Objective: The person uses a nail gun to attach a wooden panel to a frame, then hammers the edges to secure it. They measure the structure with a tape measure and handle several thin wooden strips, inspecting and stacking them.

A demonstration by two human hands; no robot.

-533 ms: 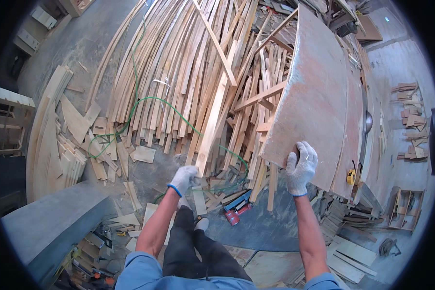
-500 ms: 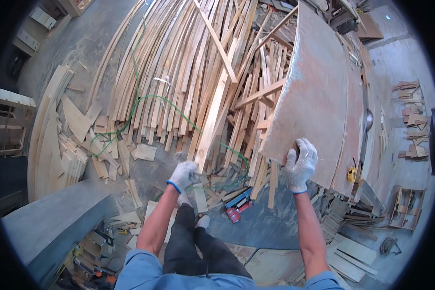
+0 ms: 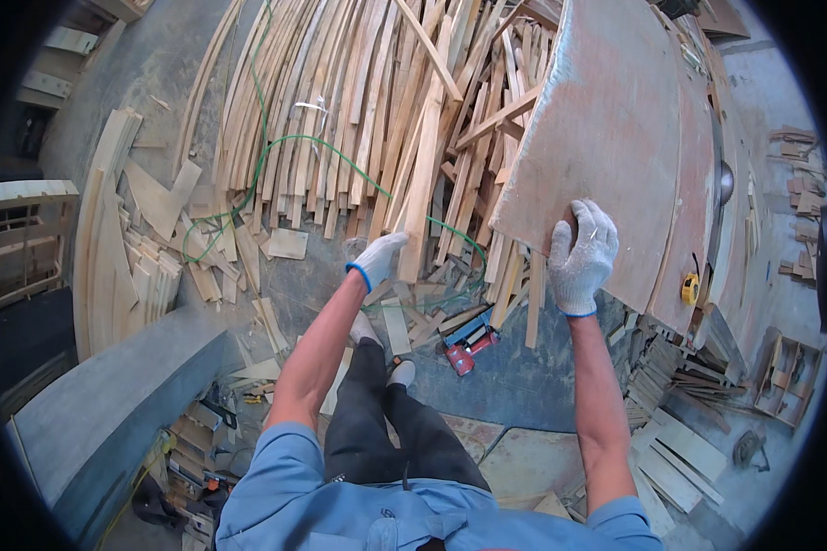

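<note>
Left hand [image 3: 379, 261] by the strip [image 3: 421, 211], right hand [image 3: 585, 255] on the desk [image 3: 606, 119]

I'm wearing white gloves [image 3: 576, 286] with blue cuffs, and my hands are well apart. My left hand is at the near end of the strip, fingers straight and together, not wrapped round the wood. The thumb is hidden, so I cannot tell whether I'm pinching it or merely beside it. The strip slants away from me — its far part lies among the other long pieces, alongside the big pile [image 3: 294, 174].

My right hand is open and loosely curved, thumb apart from the fingers, with nothing in it. It appears to rest on the near edge of the desk, a worn, reddish-grey top. A yellow tape [image 3: 690, 289] lies farther right on the same desk.

A green hose [image 3: 289, 137] loops over the pile and down to the floor [image 3: 533, 390]. Between my arms a red and blue tool [image 3: 463, 356] lies on the floor, just beyond my shoe [image 3: 402, 373]. Offcuts [image 3: 288, 243] are scattered left of my left hand — beyond them stand curved pieces [image 3: 101, 230]. Far right, a compartmented box [image 3: 788, 378] sits on the ground.
</note>
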